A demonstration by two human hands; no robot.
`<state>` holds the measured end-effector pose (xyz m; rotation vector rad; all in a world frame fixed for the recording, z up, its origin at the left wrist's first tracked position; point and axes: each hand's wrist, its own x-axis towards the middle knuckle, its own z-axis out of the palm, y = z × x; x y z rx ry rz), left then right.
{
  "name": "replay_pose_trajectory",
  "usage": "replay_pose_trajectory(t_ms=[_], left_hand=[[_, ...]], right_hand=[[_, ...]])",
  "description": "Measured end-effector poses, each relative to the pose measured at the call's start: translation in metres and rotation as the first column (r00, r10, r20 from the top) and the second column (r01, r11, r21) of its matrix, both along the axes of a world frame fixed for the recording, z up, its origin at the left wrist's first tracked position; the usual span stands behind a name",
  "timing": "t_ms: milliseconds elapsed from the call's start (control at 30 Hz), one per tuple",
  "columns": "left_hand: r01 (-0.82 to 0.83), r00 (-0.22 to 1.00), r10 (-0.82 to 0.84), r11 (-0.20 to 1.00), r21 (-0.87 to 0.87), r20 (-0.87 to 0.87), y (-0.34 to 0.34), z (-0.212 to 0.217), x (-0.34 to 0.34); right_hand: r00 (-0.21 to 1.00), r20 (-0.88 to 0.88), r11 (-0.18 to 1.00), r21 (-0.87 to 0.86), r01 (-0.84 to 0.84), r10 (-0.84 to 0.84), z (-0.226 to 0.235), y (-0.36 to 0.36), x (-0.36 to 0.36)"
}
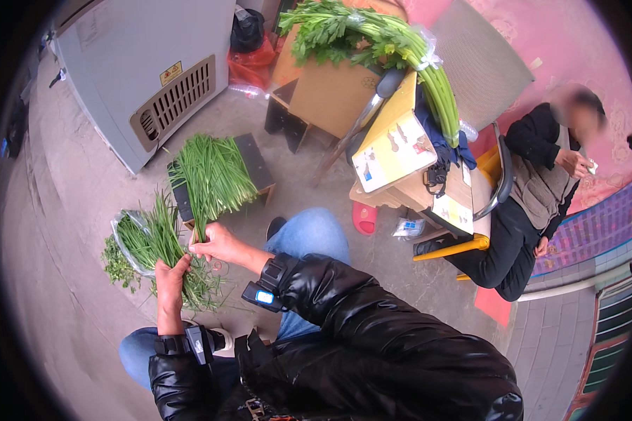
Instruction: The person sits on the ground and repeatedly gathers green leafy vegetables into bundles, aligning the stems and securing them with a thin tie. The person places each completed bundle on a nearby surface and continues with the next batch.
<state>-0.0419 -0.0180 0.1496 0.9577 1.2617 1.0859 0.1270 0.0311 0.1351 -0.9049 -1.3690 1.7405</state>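
My left hand (170, 282) is closed around a bunch of green chives (153, 238) whose leaves fan up and to the left. My right hand (219, 245) pinches the lower ends of thin chive stalks just right of the left hand. Directly above it, a flat pile of chives (214, 175) lies on a low dark wooden stool (258, 165). Both forearms wear black glossy jacket sleeves with wrist devices.
A clear plastic bag with greens (123, 247) lies on the concrete floor at left. A grey appliance with a vent (147, 70) stands behind. A celery bundle (379, 42) rests on cardboard boxes. A seated person in black (534, 196) is at right.
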Motion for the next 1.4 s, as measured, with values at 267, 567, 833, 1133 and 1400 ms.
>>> replay_pose_trajectory(t_ms=[267,567,833,1133,1400], left_hand=[[0.126,0.992,-0.126,0.992,0.007,0.018,0.001,0.004,0.018],[0.305,0.950,-0.309,0.949,0.085,0.040,0.004,-0.001,0.052],[0.283,0.956,-0.276,0.958,0.053,-0.102,0.004,-0.007,0.041],[0.121,0.989,-0.122,0.993,0.010,0.087,-0.011,0.022,0.032],[0.022,0.994,-0.019,0.999,-0.023,0.108,-0.029,0.029,0.007]], right_hand=[[0.988,0.137,0.998,0.026,0.063,-0.066,0.008,-0.009,0.020],[0.983,0.120,0.990,0.043,0.133,-0.138,0.017,-0.029,0.054],[0.994,0.047,0.983,0.161,0.089,-0.097,0.041,-0.030,0.065],[0.990,0.126,0.998,0.025,-0.064,0.061,0.040,-0.028,0.044],[0.959,0.077,0.959,-0.100,-0.264,0.272,0.034,-0.018,0.010]])
